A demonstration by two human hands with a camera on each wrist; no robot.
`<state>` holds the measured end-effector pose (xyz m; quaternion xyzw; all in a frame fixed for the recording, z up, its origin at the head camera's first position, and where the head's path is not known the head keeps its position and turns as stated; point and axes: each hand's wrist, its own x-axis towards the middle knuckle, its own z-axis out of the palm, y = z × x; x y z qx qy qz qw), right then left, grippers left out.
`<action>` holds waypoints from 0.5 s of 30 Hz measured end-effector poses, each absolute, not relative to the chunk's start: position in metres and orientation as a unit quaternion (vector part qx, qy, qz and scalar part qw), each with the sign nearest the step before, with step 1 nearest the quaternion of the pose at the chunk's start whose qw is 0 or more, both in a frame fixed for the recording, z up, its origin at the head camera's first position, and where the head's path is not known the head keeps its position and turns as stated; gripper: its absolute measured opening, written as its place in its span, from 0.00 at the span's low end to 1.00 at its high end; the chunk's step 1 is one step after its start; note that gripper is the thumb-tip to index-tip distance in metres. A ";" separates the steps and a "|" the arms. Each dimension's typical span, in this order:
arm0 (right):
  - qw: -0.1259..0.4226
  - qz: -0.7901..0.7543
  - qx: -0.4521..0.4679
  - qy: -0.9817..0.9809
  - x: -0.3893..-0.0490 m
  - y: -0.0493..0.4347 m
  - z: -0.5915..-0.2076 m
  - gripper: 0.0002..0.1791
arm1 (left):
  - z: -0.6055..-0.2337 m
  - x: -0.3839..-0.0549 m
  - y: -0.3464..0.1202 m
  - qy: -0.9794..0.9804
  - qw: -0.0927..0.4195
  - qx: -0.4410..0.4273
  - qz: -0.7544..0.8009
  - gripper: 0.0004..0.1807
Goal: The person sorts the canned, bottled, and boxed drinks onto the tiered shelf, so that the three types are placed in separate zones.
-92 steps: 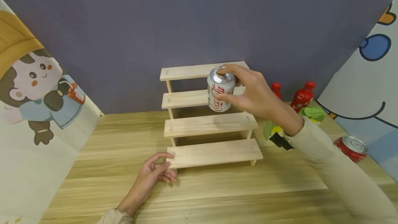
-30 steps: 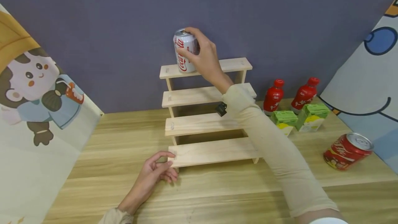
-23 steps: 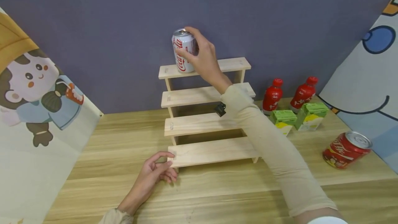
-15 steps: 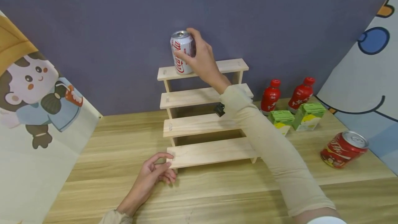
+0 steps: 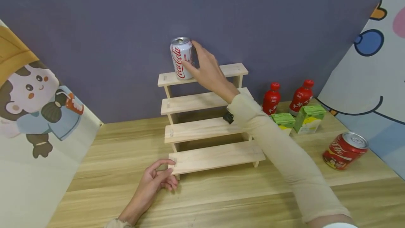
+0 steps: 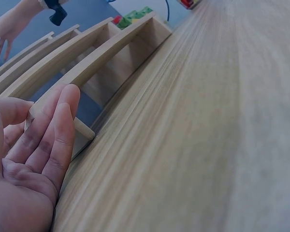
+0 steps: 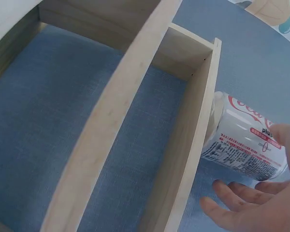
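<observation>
The white can (image 5: 178,59) is on the top shelf (image 5: 232,69); the right hand (image 5: 208,69) is loose, maybe touching it. The left hand (image 5: 155,179) pinches the bottom shelf (image 5: 218,156). Red can (image 5: 343,151), bottles (image 5: 271,99), boxes (image 5: 310,119) aren't up yet.

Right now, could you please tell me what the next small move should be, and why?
Probably ease the right hand away from the white can: it stands upright on the top wooden tier, some fingertips look clear of it, and the left hand pinches the bottom tier.
</observation>
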<state>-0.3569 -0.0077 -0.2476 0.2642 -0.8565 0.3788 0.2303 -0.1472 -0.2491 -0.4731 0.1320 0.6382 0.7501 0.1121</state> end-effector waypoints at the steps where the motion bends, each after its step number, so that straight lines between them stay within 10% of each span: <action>1: 0.233 0.376 0.265 -0.857 -0.356 -0.006 -0.248 0.42 | -0.473 -0.147 -0.249 0.638 0.112 0.133 0.750 0.19; 15: 0.243 0.360 0.277 -0.857 -0.340 0.021 -0.256 0.35 | -0.473 -0.147 -0.250 0.632 0.115 0.154 0.751 0.16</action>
